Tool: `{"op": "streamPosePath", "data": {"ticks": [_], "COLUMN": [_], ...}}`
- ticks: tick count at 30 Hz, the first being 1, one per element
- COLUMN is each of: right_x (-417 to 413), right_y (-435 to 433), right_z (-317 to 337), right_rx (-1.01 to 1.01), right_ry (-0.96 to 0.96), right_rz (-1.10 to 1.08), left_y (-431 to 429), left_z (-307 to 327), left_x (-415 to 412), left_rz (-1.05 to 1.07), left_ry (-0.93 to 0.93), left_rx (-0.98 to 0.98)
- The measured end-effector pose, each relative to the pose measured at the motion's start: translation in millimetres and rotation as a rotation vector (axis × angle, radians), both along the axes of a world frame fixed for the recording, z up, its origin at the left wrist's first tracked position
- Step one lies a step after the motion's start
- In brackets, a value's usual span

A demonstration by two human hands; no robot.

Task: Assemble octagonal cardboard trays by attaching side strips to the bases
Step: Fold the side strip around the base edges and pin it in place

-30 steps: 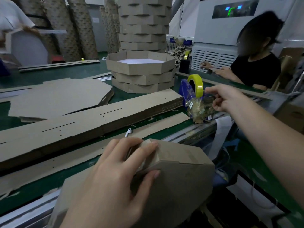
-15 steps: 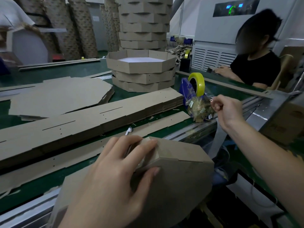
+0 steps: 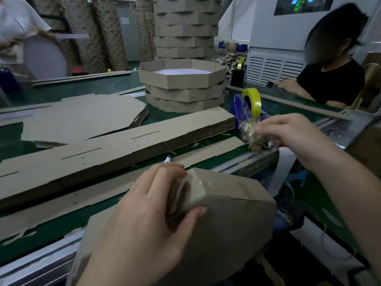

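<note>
An octagonal cardboard tray (image 3: 226, 223) stands tilted on edge at the bench's near rim, base outward. My left hand (image 3: 144, 219) grips its upper corner, fingers over the folded side strip and thumb on the base; shiny clear tape covers that corner. My right hand (image 3: 288, 137) is at the blue tape dispenser (image 3: 240, 108) with its yellow roll (image 3: 252, 100). Its curled fingertips pinch clear tape just over a clear bag of scraps (image 3: 247, 133); motion blur hides the tape's edges.
A stack of long slotted side strips (image 3: 123, 149) lies across the green bench, flat octagonal bases (image 3: 82, 118) behind it. Three finished trays (image 3: 183, 87) are stacked further back, a tall tray column (image 3: 185, 27) beyond. A person (image 3: 329, 83) works at the right. A small white earbud (image 3: 168, 159) lies near the strips.
My right hand reached the dispenser, pulled back to the right with fingers pinched, and now sits low by the clear bag. My left hand kept its grip on the tray corner.
</note>
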State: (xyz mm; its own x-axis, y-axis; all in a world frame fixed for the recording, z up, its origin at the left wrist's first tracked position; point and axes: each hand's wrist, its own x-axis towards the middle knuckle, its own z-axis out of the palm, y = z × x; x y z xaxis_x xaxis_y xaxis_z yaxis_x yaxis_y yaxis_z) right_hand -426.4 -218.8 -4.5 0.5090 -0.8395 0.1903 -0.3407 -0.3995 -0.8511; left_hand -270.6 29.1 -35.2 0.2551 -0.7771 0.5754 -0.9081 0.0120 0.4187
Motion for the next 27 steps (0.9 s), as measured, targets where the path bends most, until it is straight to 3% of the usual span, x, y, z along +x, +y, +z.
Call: {"op": "streamPosePath", "data": {"ticks": [4, 7, 13, 22, 27], "right_x": [24, 41, 60, 61, 63], "right_y": [48, 66, 69, 65, 64], "right_z": [32, 41, 42, 41, 47], "right_rx": [0.235, 0.277, 0.247, 0.266, 0.174], "right_ry": [0.172, 0.288, 0.473, 0.538, 0.717], "right_rz": [0.558, 0.761, 0.719, 0.722, 0.745], "left_y": [-1, -1, 1, 4, 5], "left_z": [2, 2, 0, -1, -3], "left_x": [-2, -2, -3, 0, -1], "left_rz": [0.029, 0.025, 0.036, -0.013, -0.018], "left_ry": [-0.007, 0.003, 0.005, -0.035, -0.077], "left_rx": [-0.047, -0.086, -0.116, 0.001, 0.025]}}
